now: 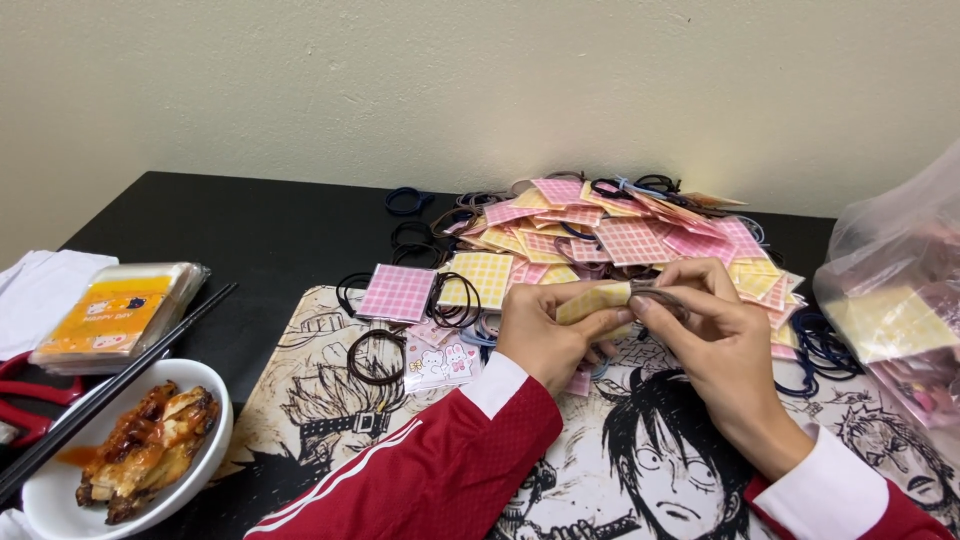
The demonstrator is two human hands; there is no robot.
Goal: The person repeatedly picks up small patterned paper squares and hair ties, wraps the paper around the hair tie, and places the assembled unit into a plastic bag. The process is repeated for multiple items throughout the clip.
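Yellow gingham card (596,299), right at centre stage, held up just above the cartoon-printed desk mat (330,400) and in front of the big heap of pink and yellow checked cards (620,235). Left hand (550,335) has it pinched between thumb and fingers along the lower edge, and the right hand (715,335) closes in from the other side, fingertips pressed together on a dark hair tie (655,292) at the card's right end. Thin paperboard, by the look of it: light, bends with any squeeze, so the edges are the place to hold it, not the middle. The elastic is soft and springy (likely to snap back if let go), best gripped as a loop between two fingertips.

Loose brown and black hair ties (375,355) lie scattered on the mat to the left, beside a single pink card (397,292). Far left, a white bowl (60,495) of glazed chicken, black chopsticks (120,375) across it. A clear plastic bag (890,300) of more cards sits at right.
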